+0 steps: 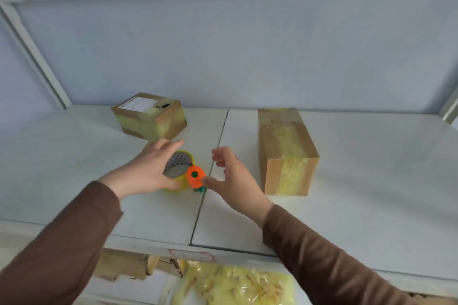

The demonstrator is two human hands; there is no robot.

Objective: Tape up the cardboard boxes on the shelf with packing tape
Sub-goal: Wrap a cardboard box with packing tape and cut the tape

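Tape dispenser | half hidden under left hand | right hand beside

The two cardboard boxes, one at the back left and one at the right, are brown with pale yellow tape bands; the left one bears a white label. The tape dispenser is yellow with an orange knob, green bits and a grey dotted roller. Both sleeves are brown, the shelf white.

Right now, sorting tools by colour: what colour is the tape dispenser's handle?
Orange, on the tape dispenser; head view.
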